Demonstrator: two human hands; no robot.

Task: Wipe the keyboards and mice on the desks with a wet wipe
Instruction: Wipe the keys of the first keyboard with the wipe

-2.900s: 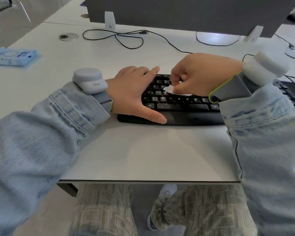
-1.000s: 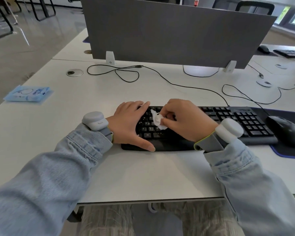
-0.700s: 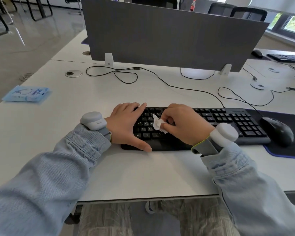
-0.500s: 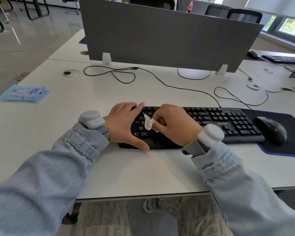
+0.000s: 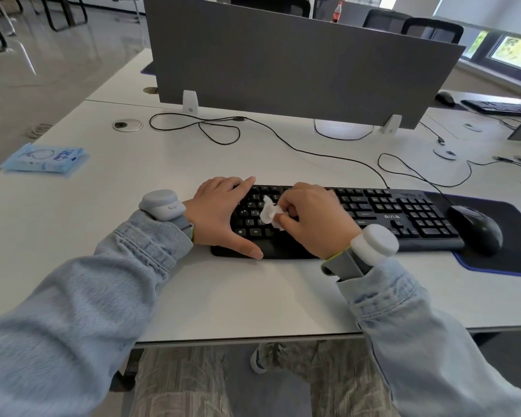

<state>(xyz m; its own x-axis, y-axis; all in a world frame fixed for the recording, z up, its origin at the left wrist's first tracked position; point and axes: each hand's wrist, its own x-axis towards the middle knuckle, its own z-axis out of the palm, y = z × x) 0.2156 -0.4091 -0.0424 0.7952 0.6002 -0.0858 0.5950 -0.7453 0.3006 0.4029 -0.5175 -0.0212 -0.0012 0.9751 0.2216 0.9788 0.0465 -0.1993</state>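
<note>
The keyboard [image 5: 358, 218] lies flat near the front edge of the white worktop [image 5: 253, 296], a little right of centre, its right end meeting the dark mouse mat [image 5: 518, 260]. Its long axis runs left to right across the worktop, slightly skewed, with the key rows facing the person and the cable leaving from its far edge toward the grey divider [image 5: 298, 61].

The left hand [image 5: 220, 215] lies flat over the keyboard's left end, fingers straight and spread, thumb along the near edge, holding it steady. The right hand [image 5: 316, 221] has its grip closed on a small crumpled wet wipe [image 5: 269, 212], pinched in the fingertips and pressed down on the left-hand block of letter keys.

By the look of it the job is at an early stage: the wipe is working the left part of this keyboard, and the middle, the number pad and the right end appear yet to be covered, though whether they were cleaned already cannot be told from a dry black surface. The black mouse [image 5: 475, 228] sits on the mat just beside the keyboard's right end, with no hand on it. Another keyboard [image 5: 498, 106] and mouse [image 5: 444, 97] wait on the far desk to the right. A blue pack of wipes [image 5: 45, 158] lies well off to the left.
</note>
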